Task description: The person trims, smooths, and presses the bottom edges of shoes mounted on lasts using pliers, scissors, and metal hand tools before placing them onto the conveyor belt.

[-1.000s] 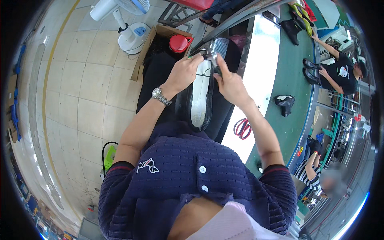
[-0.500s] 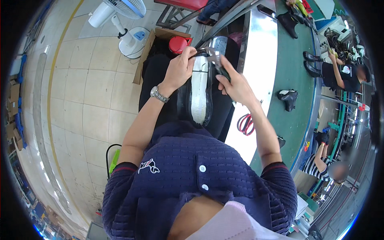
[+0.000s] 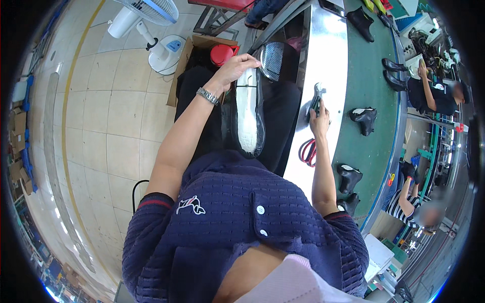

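Note:
A black shoe (image 3: pixel 247 116) lies across my lap, its white underside facing up and a dark cord crossing it near the far end. My left hand (image 3: pixel 237 69), with a metal watch on the wrist, is closed on the far tip of the shoe. Off to the right, my right hand (image 3: pixel 320 121) is on the white table strip with its fingers around the dark handles of metal pliers (image 3: pixel 317 96). The pliers' shiny head points away from me.
Red and black cords (image 3: pixel 307 151) lie on the white strip (image 3: pixel 328 50). Several black shoes (image 3: pixel 364 120) stand on the green belt (image 3: pixel 338 81). A box with a red-lidded container (image 3: pixel 222 54) and a fan (image 3: pixel 164 53) stand ahead left. Two people work beyond the belt.
My right hand has carried the pliers from the shoe's far tip rightward onto the white strip. My left hand stays at the shoe's tip.

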Demonstrator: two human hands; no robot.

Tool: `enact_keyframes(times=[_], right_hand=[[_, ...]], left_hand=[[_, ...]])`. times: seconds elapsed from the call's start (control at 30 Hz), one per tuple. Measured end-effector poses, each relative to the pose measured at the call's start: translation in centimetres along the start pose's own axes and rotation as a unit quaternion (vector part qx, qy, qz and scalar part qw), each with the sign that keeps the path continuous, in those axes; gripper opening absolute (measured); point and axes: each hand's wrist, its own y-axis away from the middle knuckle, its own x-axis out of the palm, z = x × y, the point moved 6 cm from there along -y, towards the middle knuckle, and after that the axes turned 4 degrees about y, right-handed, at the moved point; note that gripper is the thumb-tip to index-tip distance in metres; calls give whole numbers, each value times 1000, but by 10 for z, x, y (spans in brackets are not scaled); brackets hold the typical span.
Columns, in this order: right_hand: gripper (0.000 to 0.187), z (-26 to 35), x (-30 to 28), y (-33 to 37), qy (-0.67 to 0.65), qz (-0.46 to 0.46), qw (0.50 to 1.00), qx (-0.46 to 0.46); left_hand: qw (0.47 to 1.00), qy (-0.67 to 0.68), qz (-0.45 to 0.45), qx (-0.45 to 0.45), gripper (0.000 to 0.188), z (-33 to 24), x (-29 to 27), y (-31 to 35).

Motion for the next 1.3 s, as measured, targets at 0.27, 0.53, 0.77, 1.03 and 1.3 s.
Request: enact_keyframes(times=[0.27, 0.53, 0.77, 1.03, 1.3], right_hand=[[44, -56, -14, 119, -44, -110, 984, 136], [43, -68, -9, 138, -280, 89, 896, 332], [79, 67, -67, 140, -583, 266, 741, 202], [86, 154, -67, 146, -551, 505, 659, 89], [45, 173, -50, 143, -488, 467, 725, 137]], left_hand=[[995, -89, 26, 22, 25, -8, -4, 9], [994, -44, 26, 100, 45, -10, -4, 25], [983, -32, -117, 139, 81, 17, 6, 98], [947, -223, -179, 149, 65, 25, 16, 105], [963, -197, -137, 127, 67, 12, 16, 106]])
